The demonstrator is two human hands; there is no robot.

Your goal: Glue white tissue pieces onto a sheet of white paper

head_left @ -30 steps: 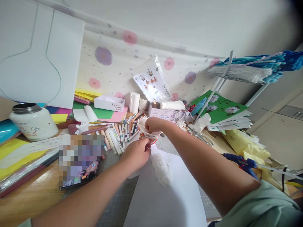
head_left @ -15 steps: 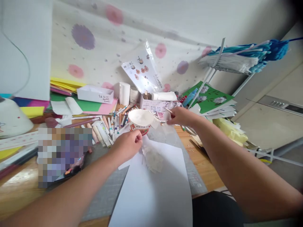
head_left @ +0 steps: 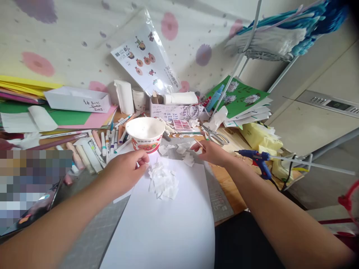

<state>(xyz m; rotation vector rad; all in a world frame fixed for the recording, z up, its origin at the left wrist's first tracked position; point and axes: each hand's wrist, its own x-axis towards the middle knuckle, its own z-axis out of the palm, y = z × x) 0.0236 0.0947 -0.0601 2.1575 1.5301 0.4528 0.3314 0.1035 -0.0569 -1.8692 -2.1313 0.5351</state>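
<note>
My left hand (head_left: 127, 170) is closed, thumb and forefinger together, at the upper left edge of a heap of torn white tissue pieces (head_left: 164, 181). Whatever its fingertips pinch, if anything, is too small to make out. The heap rests on a large white paper sheet (head_left: 165, 231). My right hand (head_left: 211, 151) grips a thin wooden stick (head_left: 199, 144), whose tip points up and left. Loose tissue scraps (head_left: 188, 159) lie just left of that hand. Behind my left hand stands a white paper bowl (head_left: 147, 140) with a red printed band.
Markers (head_left: 108, 142) spread left of the bowl. Scissors (head_left: 215, 134) lie beyond my right hand, and a blue glue gun (head_left: 259, 160) is right of my forearm. Behind are a pink palette (head_left: 181, 125), a labelled box (head_left: 171, 112) and paper cups (head_left: 138, 99). A grey cutting mat (head_left: 86, 224) lies underneath.
The view has swung right and down, uncovering the glue gun and scissors. My right hand has come lower relative to the bowl, still holding the stick. My left hand stays by the heap.
</note>
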